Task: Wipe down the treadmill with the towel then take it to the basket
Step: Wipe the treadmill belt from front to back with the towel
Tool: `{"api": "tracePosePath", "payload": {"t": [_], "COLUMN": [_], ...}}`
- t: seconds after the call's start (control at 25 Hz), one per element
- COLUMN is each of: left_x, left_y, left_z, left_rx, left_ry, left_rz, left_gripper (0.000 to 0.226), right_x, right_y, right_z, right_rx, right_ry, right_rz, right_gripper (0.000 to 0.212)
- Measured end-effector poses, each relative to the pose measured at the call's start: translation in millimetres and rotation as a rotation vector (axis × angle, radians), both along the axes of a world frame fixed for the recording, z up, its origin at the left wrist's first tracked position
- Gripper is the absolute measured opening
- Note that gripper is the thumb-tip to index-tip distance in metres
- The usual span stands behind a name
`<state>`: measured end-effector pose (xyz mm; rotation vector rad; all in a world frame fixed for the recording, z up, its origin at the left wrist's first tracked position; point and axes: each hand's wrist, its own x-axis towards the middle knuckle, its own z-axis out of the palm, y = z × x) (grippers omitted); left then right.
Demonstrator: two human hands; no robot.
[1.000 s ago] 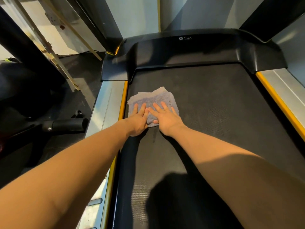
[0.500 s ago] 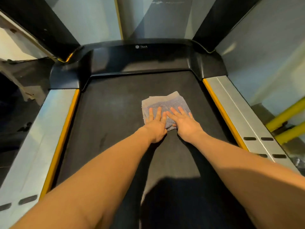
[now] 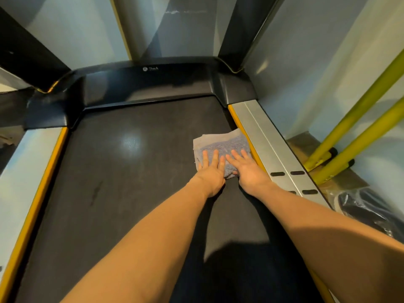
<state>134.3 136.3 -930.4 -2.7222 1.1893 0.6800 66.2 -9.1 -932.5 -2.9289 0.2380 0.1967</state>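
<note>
A folded grey-blue towel [image 3: 220, 142] lies flat on the black treadmill belt [image 3: 131, 171], at the belt's right edge beside the yellow strip. My left hand [image 3: 211, 169] and my right hand [image 3: 246, 168] press flat on the towel's near half, side by side, fingers spread and pointing away from me. Neither hand grips the cloth; the palms hold it down. The towel's far edge and right corner show beyond my fingertips. No basket is in view.
Silver side rails [image 3: 269, 145] with yellow trim flank the belt. The black motor cover [image 3: 153, 84] closes off the far end. Yellow metal bars [image 3: 349, 132] stand on the floor to the right, with a dark plastic-wrapped item [image 3: 367, 206] near them.
Both hands have slid the towel across the belt from its left edge, through the middle, to its right edge. My view has swung right with them.
</note>
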Motion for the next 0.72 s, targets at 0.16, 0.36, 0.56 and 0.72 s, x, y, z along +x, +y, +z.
{"api": "tracePosePath", "payload": {"t": [0.16, 0.36, 0.56, 0.72], "left_x": [-27.9, -80.5, -133.2, -164.4], "left_y": [10.8, 20.0, 33.7, 44.8], "left_z": [-17.5, -11.0, 16.4, 19.1], "left_rx": [-0.037, -0.019, 0.004, 0.033], "left_ry": [-0.017, -0.025, 0.075, 0.062], "left_rz": [-0.018, 0.010, 0.044, -0.014], "left_gripper": [0.075, 0.074, 0.073, 0.073], "right_x": [-33.2, -71.9, -118.0, -159.5], "right_y": [5.4, 11.8, 20.5, 40.2], "right_z": [-1.8, -3.2, 8.5, 10.2], "right_rx": [-0.050, -0.043, 0.018, 0.044], "right_ry": [0.013, 0.070, 0.128, 0.133], "right_rz": [0.020, 0.048, 0.083, -0.023], "right_gripper": [0.070, 0.067, 0.066, 0.069]}}
